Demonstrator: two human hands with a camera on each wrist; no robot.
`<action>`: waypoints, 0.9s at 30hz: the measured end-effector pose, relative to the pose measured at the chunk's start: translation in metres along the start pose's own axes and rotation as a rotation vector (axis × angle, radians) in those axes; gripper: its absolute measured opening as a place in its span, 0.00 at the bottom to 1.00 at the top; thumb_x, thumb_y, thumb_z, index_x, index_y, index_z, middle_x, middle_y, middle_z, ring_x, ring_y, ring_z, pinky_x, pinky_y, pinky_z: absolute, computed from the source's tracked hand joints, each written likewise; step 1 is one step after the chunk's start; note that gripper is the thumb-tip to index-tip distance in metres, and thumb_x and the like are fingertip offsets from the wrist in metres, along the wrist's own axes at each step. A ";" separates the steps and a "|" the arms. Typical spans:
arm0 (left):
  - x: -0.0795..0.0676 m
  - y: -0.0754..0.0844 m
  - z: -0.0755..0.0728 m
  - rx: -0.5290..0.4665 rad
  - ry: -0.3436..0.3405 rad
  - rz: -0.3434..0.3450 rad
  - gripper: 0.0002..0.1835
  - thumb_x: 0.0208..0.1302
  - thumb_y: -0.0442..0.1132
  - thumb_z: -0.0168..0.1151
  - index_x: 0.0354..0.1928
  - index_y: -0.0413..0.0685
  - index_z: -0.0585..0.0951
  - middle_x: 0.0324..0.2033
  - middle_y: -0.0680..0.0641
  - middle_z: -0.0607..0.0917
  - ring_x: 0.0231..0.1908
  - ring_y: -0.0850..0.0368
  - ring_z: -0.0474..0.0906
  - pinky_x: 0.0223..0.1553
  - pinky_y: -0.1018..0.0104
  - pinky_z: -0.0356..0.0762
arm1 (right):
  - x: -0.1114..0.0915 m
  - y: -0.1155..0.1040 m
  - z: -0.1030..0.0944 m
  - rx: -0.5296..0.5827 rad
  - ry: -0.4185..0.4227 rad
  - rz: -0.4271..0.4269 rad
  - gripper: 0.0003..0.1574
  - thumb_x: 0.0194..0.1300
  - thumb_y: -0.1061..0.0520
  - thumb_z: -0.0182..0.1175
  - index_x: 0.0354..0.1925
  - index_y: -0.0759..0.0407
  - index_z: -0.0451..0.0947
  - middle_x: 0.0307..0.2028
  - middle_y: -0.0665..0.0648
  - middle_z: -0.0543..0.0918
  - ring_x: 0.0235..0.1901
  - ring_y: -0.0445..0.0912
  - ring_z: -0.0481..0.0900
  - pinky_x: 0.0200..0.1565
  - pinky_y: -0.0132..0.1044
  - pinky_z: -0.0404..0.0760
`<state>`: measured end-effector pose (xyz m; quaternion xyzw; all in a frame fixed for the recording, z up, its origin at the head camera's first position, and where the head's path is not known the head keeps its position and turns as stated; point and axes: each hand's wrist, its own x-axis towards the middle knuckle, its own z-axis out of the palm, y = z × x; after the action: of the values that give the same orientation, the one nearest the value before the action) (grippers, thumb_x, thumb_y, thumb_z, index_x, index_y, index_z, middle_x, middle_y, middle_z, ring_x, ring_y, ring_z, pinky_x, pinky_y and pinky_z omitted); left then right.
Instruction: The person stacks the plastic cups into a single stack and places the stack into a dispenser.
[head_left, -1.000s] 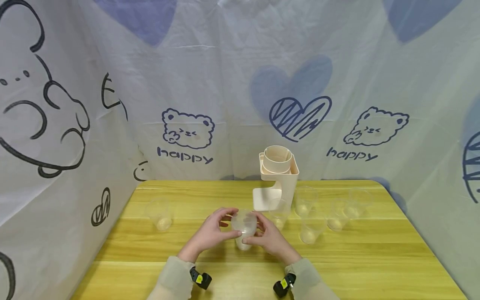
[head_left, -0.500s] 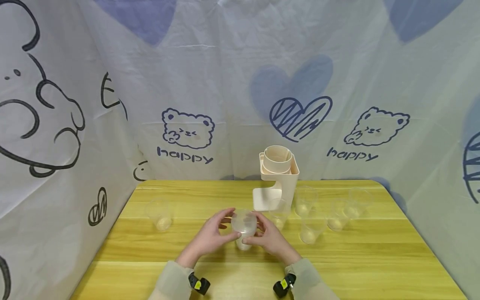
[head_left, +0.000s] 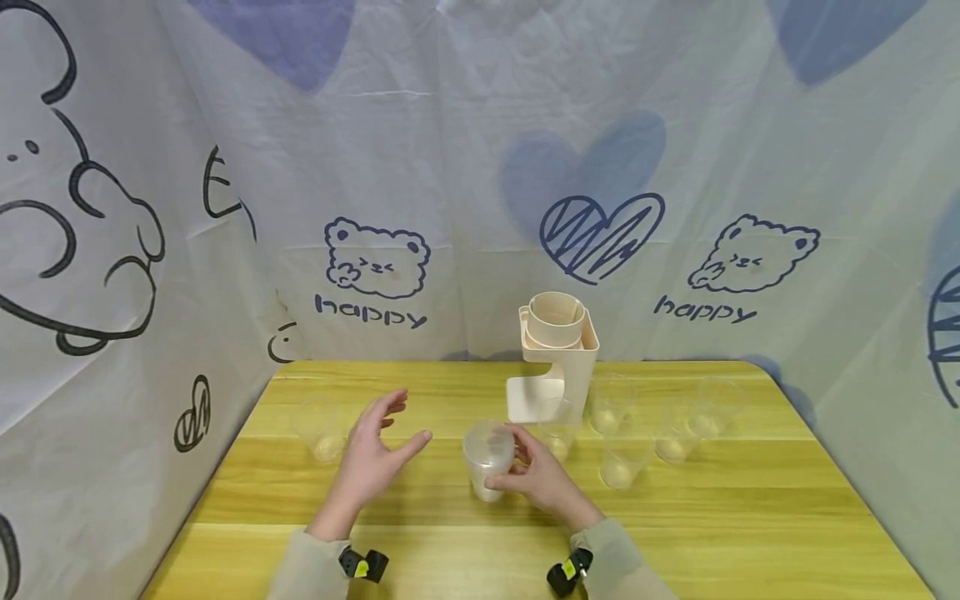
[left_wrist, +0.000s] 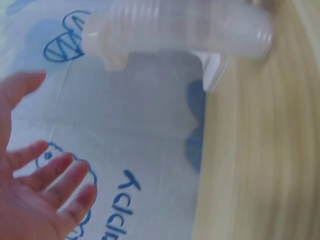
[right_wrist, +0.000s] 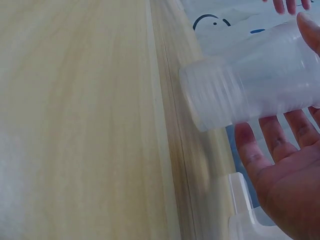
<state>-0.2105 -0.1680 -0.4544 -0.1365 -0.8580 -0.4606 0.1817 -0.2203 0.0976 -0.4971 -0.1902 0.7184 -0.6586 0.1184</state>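
Observation:
A nested stack of clear plastic cups [head_left: 487,458] stands upright near the middle of the wooden table. My right hand [head_left: 542,475] grips its right side, thumb in front and fingers behind. The right wrist view shows the ridged lower end of the cup stack [right_wrist: 220,92] close to the tabletop. My left hand [head_left: 372,450] is apart from the stack, fingers spread and holding nothing. Just left of that hand is a single clear cup [head_left: 324,442]. In the left wrist view the left hand [left_wrist: 40,195] has its palm and fingers facing the camera.
Behind the stack stands a cream-coloured holder [head_left: 577,375] with a round cylinder [head_left: 555,321] in its top. Several single clear cups, such as one at the front [head_left: 618,467], stand right of my right hand. A printed cloth [head_left: 465,208] hangs behind the table [head_left: 712,525].
My left hand has let go of the cup stack and moved left toward the single cup. The right hand and the stack have stayed in place.

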 end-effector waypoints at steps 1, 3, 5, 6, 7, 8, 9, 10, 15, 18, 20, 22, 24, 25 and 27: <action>0.001 -0.001 -0.004 0.011 0.039 -0.007 0.34 0.56 0.42 0.75 0.63 0.40 0.72 0.55 0.41 0.78 0.54 0.46 0.74 0.55 0.48 0.75 | 0.000 0.000 0.000 0.001 0.002 0.002 0.45 0.54 0.64 0.74 0.66 0.63 0.65 0.60 0.63 0.72 0.58 0.58 0.72 0.58 0.49 0.75; 0.002 -0.004 -0.012 0.028 0.117 -0.021 0.31 0.57 0.40 0.74 0.61 0.38 0.74 0.52 0.40 0.79 0.52 0.45 0.74 0.54 0.48 0.75 | 0.000 0.000 0.000 0.006 0.004 0.004 0.45 0.54 0.65 0.74 0.66 0.64 0.65 0.59 0.63 0.72 0.58 0.57 0.73 0.58 0.48 0.75; 0.003 -0.008 -0.020 0.040 0.188 -0.032 0.30 0.56 0.38 0.74 0.59 0.36 0.75 0.50 0.39 0.79 0.51 0.44 0.75 0.53 0.48 0.74 | 0.000 0.001 0.000 0.007 0.006 0.005 0.45 0.53 0.65 0.74 0.66 0.64 0.65 0.59 0.63 0.73 0.58 0.57 0.73 0.58 0.48 0.75; 0.004 -0.010 -0.023 0.045 0.219 -0.036 0.29 0.56 0.37 0.74 0.58 0.35 0.75 0.50 0.38 0.79 0.51 0.44 0.74 0.53 0.48 0.74 | 0.000 0.001 0.000 0.009 0.005 0.006 0.45 0.53 0.65 0.74 0.66 0.63 0.65 0.59 0.62 0.73 0.57 0.57 0.73 0.58 0.48 0.75; 0.004 -0.012 -0.027 0.049 0.251 -0.038 0.29 0.56 0.36 0.74 0.58 0.34 0.75 0.50 0.37 0.79 0.51 0.43 0.74 0.54 0.48 0.73 | 0.000 0.001 0.000 0.009 0.004 0.007 0.45 0.54 0.65 0.74 0.66 0.63 0.65 0.59 0.62 0.73 0.57 0.57 0.73 0.58 0.48 0.75; 0.004 -0.015 -0.030 0.053 0.283 -0.039 0.29 0.56 0.35 0.74 0.58 0.34 0.75 0.50 0.36 0.79 0.51 0.42 0.73 0.54 0.48 0.72 | 0.000 0.001 0.000 0.009 0.004 0.007 0.45 0.53 0.65 0.74 0.66 0.63 0.65 0.59 0.62 0.73 0.57 0.57 0.73 0.58 0.48 0.75; 0.004 -0.018 -0.033 0.056 0.313 -0.042 0.29 0.55 0.35 0.74 0.58 0.34 0.75 0.51 0.36 0.78 0.52 0.42 0.73 0.54 0.47 0.71 | 0.000 0.001 0.000 0.008 0.004 0.008 0.45 0.53 0.65 0.74 0.67 0.63 0.65 0.59 0.62 0.73 0.57 0.57 0.73 0.58 0.48 0.75; 0.004 -0.020 -0.036 0.059 0.346 -0.043 0.29 0.55 0.34 0.74 0.58 0.33 0.75 0.51 0.36 0.78 0.52 0.42 0.72 0.55 0.47 0.70 | 0.000 0.002 0.000 0.007 0.004 0.009 0.46 0.53 0.65 0.74 0.67 0.63 0.65 0.59 0.62 0.73 0.57 0.57 0.73 0.58 0.48 0.75; 0.005 -0.037 -0.048 0.085 0.508 -0.083 0.30 0.54 0.34 0.74 0.58 0.34 0.75 0.51 0.37 0.78 0.53 0.43 0.71 0.55 0.48 0.68 | -0.001 0.003 0.000 0.002 0.004 0.012 0.46 0.53 0.64 0.74 0.67 0.62 0.64 0.60 0.62 0.72 0.59 0.57 0.72 0.59 0.49 0.75; 0.004 -0.047 -0.052 0.092 0.548 -0.138 0.31 0.54 0.35 0.74 0.59 0.34 0.73 0.53 0.36 0.76 0.55 0.41 0.69 0.57 0.45 0.66 | -0.001 0.003 -0.001 0.001 0.002 0.014 0.46 0.54 0.64 0.74 0.67 0.62 0.64 0.60 0.62 0.72 0.59 0.58 0.71 0.59 0.49 0.74; 0.002 -0.053 -0.054 0.097 0.538 -0.190 0.34 0.55 0.37 0.74 0.63 0.35 0.71 0.56 0.35 0.73 0.58 0.39 0.67 0.59 0.42 0.64 | -0.001 0.003 -0.001 0.005 -0.001 0.014 0.46 0.54 0.64 0.74 0.67 0.62 0.64 0.60 0.62 0.72 0.59 0.57 0.72 0.59 0.49 0.74; 0.001 -0.057 -0.057 0.097 0.506 -0.252 0.39 0.56 0.40 0.74 0.67 0.37 0.67 0.61 0.35 0.70 0.61 0.37 0.64 0.61 0.39 0.62 | -0.001 0.003 -0.001 0.010 -0.003 0.014 0.46 0.54 0.64 0.74 0.67 0.62 0.64 0.60 0.62 0.72 0.59 0.57 0.72 0.59 0.49 0.74; -0.001 -0.062 -0.059 0.094 0.455 -0.319 0.45 0.57 0.45 0.73 0.71 0.39 0.62 0.65 0.34 0.65 0.64 0.35 0.60 0.63 0.37 0.59 | -0.001 0.002 -0.001 0.011 -0.004 0.012 0.46 0.54 0.64 0.74 0.67 0.62 0.64 0.60 0.62 0.72 0.58 0.57 0.72 0.59 0.48 0.75; -0.002 -0.063 -0.060 0.094 0.426 -0.352 0.47 0.57 0.47 0.73 0.73 0.41 0.59 0.67 0.34 0.63 0.65 0.34 0.59 0.64 0.37 0.58 | -0.001 0.003 -0.001 0.013 -0.003 0.012 0.46 0.54 0.64 0.74 0.67 0.62 0.64 0.60 0.62 0.72 0.58 0.57 0.72 0.58 0.48 0.75; -0.003 -0.067 -0.061 0.088 0.371 -0.408 0.52 0.57 0.52 0.72 0.76 0.43 0.53 0.69 0.34 0.59 0.67 0.33 0.56 0.64 0.35 0.56 | 0.000 0.003 0.000 0.015 -0.003 0.011 0.46 0.54 0.64 0.74 0.67 0.63 0.64 0.60 0.63 0.72 0.58 0.57 0.72 0.58 0.48 0.75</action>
<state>-0.2229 -0.2555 -0.4742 0.1338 -0.8389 -0.4672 0.2449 -0.2204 0.0984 -0.5000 -0.1864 0.7143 -0.6629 0.1245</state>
